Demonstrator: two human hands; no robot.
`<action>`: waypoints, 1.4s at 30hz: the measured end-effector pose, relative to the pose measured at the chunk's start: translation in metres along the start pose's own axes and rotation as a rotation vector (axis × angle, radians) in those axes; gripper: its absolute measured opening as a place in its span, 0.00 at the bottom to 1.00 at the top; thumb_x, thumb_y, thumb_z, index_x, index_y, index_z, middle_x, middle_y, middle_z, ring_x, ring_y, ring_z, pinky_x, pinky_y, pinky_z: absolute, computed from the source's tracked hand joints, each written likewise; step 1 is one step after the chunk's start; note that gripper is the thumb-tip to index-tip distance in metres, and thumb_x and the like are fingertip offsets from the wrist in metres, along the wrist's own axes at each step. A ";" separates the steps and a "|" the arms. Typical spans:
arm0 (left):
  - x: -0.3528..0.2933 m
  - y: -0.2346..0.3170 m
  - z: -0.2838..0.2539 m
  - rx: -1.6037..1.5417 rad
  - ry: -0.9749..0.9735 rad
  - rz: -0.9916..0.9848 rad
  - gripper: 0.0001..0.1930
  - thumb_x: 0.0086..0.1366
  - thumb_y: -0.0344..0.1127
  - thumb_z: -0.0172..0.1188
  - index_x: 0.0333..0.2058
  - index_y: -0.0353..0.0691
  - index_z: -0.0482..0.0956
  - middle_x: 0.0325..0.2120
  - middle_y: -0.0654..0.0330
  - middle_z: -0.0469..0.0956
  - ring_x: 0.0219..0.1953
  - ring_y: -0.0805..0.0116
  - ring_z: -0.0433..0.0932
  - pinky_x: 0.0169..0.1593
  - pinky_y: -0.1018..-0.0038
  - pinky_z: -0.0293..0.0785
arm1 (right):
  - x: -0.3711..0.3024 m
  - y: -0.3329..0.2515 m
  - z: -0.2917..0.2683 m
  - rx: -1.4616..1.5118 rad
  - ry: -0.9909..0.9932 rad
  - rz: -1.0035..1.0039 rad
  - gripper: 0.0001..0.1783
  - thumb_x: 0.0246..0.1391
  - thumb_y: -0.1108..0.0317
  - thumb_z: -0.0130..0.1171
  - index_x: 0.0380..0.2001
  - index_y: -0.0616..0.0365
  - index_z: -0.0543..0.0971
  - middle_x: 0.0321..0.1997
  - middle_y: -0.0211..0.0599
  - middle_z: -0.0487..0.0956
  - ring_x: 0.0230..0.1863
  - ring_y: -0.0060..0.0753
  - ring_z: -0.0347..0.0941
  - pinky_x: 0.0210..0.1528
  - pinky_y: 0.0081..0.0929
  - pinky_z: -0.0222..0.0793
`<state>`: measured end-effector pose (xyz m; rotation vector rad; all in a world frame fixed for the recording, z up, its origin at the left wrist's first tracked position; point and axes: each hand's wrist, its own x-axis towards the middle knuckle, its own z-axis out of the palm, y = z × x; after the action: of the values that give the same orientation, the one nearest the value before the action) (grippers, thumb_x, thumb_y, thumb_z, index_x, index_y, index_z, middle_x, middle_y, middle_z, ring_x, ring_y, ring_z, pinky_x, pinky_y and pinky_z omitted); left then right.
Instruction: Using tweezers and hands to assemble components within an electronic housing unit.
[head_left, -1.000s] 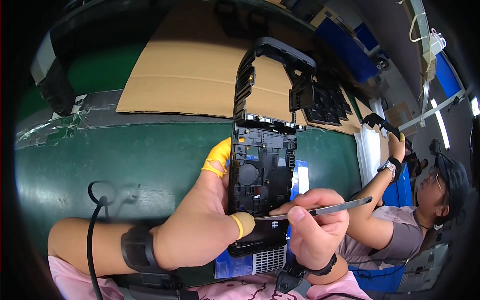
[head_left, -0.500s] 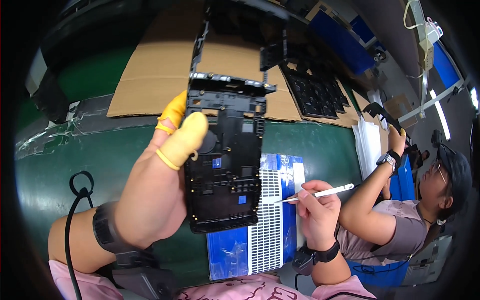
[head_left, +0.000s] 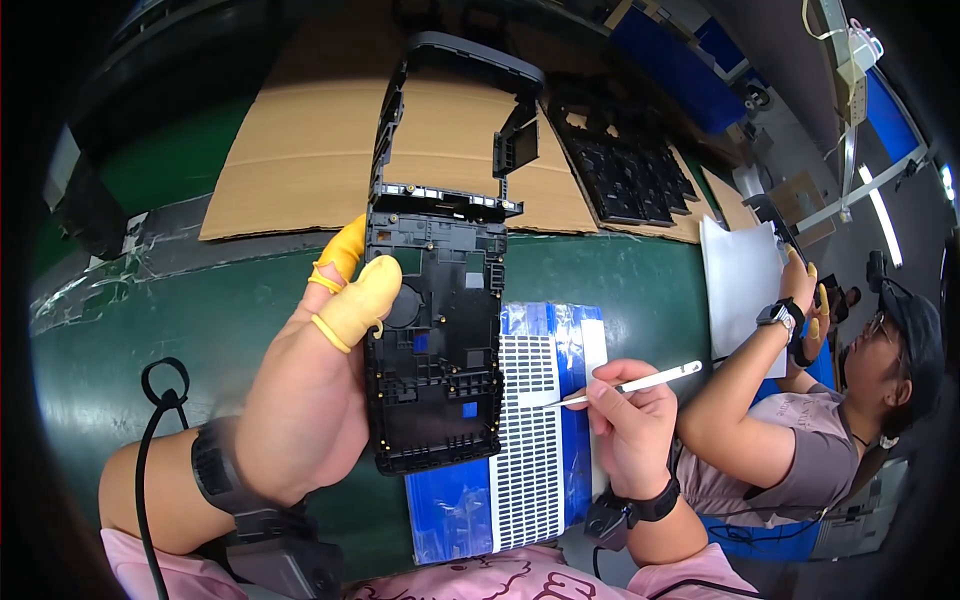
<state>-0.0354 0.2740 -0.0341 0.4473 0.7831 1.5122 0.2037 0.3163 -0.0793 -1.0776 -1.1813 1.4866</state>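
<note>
On our green bench [head_left: 200,310], the wide cardboard [head_left: 300,150] carries several dark moulded parts [head_left: 625,170] along its far right side, and we could knock these if the tall frame swung that way. That black plastic frame [head_left: 450,300] is held up in front of us, tilted over the near half of the bench, its lower end beside the blue pad [head_left: 445,510]; being long and gripped at one side only, it could twist or slip. The label sheet [head_left: 530,460] on the pad might get scuffed or shifted if the frame dipped against it. Our left hand [head_left: 310,390] has its fingers clamped on the frame's left edge, thumb in front, and the loose yellow finger cot [head_left: 362,300] could wrinkle and weaken that hold. Our right hand [head_left: 635,420] has its fingers pinched together on a slim white pointed tool [head_left: 655,379], whose dark tip [head_left: 550,404] sits by a bare patch of the sheet; we cannot tell whether it touches, and careless pressure might tear or smear a label.
</note>
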 end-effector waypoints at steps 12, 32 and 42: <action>-0.012 -0.001 0.002 -0.076 -0.061 -0.031 0.24 0.61 0.39 0.47 0.54 0.42 0.55 0.46 0.61 0.66 0.47 0.70 0.68 0.51 0.70 0.66 | -0.019 -0.039 0.027 0.130 -0.053 -0.021 0.08 0.45 0.81 0.54 0.32 0.68 0.70 0.22 0.40 0.75 0.20 0.22 0.69 0.28 0.19 0.70; -0.021 -0.009 0.003 -0.191 -0.113 -0.103 0.26 0.59 0.35 0.50 0.55 0.38 0.53 0.47 0.55 0.67 0.48 0.66 0.69 0.52 0.70 0.65 | -0.015 -0.037 0.088 0.002 -0.177 -0.179 0.09 0.46 0.77 0.54 0.33 0.64 0.68 0.25 0.52 0.76 0.16 0.18 0.63 0.20 0.13 0.60; -0.021 -0.009 0.004 -0.200 -0.112 -0.103 0.26 0.59 0.35 0.50 0.55 0.38 0.53 0.47 0.55 0.66 0.48 0.66 0.68 0.52 0.69 0.65 | -0.014 -0.037 0.088 -0.020 -0.166 -0.183 0.08 0.46 0.78 0.53 0.32 0.64 0.68 0.24 0.51 0.76 0.16 0.19 0.64 0.21 0.13 0.61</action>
<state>-0.0241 0.2541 -0.0342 0.3343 0.5532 1.4399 0.1255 0.2910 -0.0285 -0.8471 -1.3747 1.4446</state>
